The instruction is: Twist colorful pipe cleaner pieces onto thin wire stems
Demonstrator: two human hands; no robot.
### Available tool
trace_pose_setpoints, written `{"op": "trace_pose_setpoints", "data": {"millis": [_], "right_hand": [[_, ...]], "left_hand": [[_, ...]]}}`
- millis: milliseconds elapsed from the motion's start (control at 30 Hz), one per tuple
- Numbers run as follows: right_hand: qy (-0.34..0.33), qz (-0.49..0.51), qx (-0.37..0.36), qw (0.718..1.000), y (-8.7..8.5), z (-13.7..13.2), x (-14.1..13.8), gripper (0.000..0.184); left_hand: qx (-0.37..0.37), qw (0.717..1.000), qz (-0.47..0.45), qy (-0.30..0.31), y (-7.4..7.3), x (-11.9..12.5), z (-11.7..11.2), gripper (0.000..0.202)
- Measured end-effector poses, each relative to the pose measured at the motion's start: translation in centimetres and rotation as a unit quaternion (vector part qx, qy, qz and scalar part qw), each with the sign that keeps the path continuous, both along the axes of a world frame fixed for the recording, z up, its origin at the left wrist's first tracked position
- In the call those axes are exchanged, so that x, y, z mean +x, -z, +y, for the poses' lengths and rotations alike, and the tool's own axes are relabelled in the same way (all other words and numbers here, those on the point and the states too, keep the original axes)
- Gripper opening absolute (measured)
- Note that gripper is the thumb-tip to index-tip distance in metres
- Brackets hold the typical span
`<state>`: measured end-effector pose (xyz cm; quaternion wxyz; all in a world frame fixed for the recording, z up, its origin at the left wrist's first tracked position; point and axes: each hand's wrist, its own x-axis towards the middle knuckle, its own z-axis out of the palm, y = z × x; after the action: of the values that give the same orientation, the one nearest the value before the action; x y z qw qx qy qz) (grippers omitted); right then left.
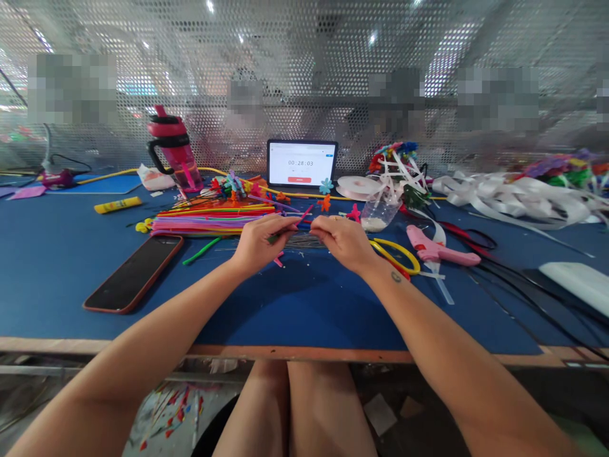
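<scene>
My left hand (264,241) is closed in a pinch round a pink pipe cleaner (305,214), whose end sticks up between the two hands. Close beside it, my right hand (345,242) pinches too, its fingertips meeting the same pipe cleaner; the exact grip is hidden. Another pink bit (279,258) shows just below the left hand. To the left lies a bundle of purple, pink and orange pipe cleaners (204,222), with a loose green pipe cleaner (202,251) in front. Thin wire stems (304,240) lie under the hands.
A phone (134,273) and yellow glue stick (118,205) lie left. A tablet timer (302,164) and pink bottle (176,152) stand behind. Right are a pink glue gun (440,249), yellow-handled scissors (399,254), ribbon (514,197), cables and a white box (578,284).
</scene>
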<state>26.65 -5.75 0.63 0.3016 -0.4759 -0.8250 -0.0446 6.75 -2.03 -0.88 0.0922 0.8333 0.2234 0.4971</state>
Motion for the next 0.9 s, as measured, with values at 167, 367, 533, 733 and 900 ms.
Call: {"op": "trace_pose_setpoints", "data": {"millis": [167, 367, 533, 733, 900], "right_hand": [[0.031, -0.019, 0.008, 0.999, 0.18, 0.06, 0.11, 0.032], [0.046, -0.054, 0.027, 0.997, 0.38, 0.07, -0.11, 0.028], [0.025, -0.066, 0.067, 0.995, 0.30, -0.08, -0.40, 0.020], [0.039, -0.100, 0.077, 0.991, 0.56, -0.04, -0.41, 0.028], [0.052, -0.120, 0.079, 0.988, 0.75, 0.07, -0.32, 0.033]], "left_hand": [[0.020, 1.000, 0.010, -0.001, -0.08, 0.08, -0.17, 0.026], [0.018, 1.000, 0.011, -0.013, 0.00, 0.16, -0.23, 0.024], [0.019, 1.000, 0.016, -0.015, 0.11, 0.23, -0.23, 0.023], [0.029, 1.000, 0.006, 0.000, 0.22, 0.31, -0.25, 0.025], [0.035, 0.999, 0.012, 0.003, 0.33, 0.27, -0.14, 0.024]]}}
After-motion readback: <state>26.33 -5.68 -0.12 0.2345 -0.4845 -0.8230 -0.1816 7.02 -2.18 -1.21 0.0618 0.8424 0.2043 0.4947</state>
